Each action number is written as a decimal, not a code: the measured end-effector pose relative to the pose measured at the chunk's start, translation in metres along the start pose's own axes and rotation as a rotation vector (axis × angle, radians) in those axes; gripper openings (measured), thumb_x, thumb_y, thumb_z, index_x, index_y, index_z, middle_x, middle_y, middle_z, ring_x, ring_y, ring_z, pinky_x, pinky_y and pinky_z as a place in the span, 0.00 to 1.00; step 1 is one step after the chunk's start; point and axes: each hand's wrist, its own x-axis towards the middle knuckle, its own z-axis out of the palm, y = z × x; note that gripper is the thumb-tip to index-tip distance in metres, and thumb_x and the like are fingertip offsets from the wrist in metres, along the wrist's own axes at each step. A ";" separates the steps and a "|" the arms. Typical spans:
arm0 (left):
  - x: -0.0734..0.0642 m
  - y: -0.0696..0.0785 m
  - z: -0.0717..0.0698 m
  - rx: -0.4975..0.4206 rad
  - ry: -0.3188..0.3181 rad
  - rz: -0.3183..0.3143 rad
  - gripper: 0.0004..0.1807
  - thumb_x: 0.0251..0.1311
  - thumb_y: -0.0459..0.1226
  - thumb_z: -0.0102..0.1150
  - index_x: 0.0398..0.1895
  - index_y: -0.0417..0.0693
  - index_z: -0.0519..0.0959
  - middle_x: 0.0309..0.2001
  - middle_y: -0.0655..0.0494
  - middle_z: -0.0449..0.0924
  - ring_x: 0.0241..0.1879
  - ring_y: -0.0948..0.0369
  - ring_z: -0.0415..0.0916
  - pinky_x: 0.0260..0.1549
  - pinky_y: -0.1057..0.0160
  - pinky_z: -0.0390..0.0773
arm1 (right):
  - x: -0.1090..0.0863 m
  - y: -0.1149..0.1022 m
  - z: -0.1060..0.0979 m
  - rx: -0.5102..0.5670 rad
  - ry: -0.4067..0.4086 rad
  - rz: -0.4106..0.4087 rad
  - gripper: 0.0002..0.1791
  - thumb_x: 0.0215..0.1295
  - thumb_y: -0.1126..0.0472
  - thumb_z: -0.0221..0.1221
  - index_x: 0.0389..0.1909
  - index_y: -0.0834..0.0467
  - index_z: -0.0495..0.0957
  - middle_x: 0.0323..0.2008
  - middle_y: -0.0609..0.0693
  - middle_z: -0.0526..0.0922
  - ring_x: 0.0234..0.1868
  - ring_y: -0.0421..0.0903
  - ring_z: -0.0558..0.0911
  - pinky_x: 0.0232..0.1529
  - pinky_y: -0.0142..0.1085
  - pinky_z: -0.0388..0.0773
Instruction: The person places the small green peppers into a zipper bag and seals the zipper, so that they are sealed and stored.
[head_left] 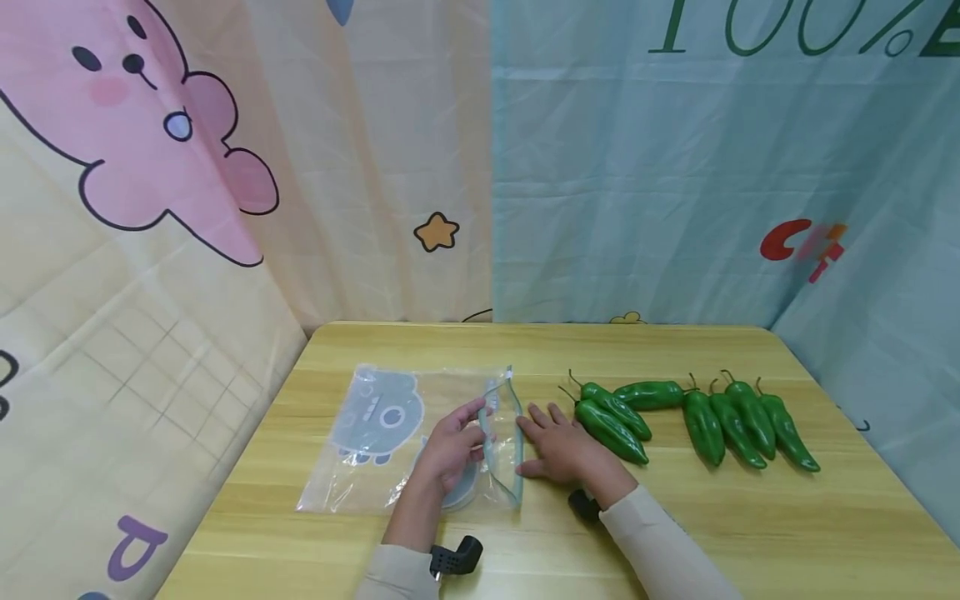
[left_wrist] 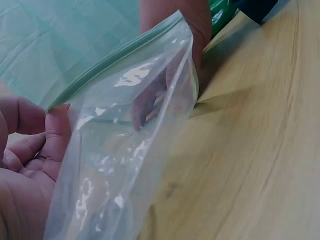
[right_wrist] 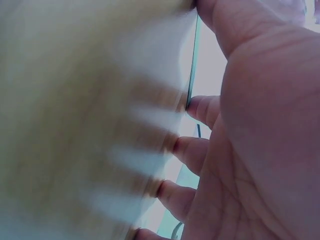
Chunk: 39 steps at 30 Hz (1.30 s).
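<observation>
A clear zip bag (head_left: 450, 387) printed with blue-grey cartoon shapes lies flat on the table, its mouth toward the right and parted. My left hand (head_left: 450, 450) pinches the upper lip of that mouth between thumb and finger, lifting it off the lower one. In the left wrist view the bag's green zip strip (left_wrist: 115, 59) slants up from the pinch. My right hand (head_left: 562, 450) is palm down, with spread fingertips touching the table at the lower lip. Just beyond it lie green peppers (head_left: 611, 431); the right hand holds none.
Behind the nearest peppers, another green pepper (head_left: 649, 394) lies sideways. Several more peppers (head_left: 741, 421) form a row farther right. The wooden table (head_left: 825, 533) meets printed curtains (head_left: 645, 183) at its back and sides.
</observation>
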 end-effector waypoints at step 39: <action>-0.019 0.001 0.001 -0.978 0.095 0.054 0.36 0.64 0.21 0.29 0.77 0.48 0.53 0.75 0.56 0.54 0.29 0.66 0.69 0.28 0.78 0.72 | 0.000 -0.002 -0.003 0.033 0.004 0.005 0.43 0.63 0.39 0.62 0.74 0.55 0.62 0.76 0.59 0.55 0.74 0.67 0.50 0.65 0.68 0.55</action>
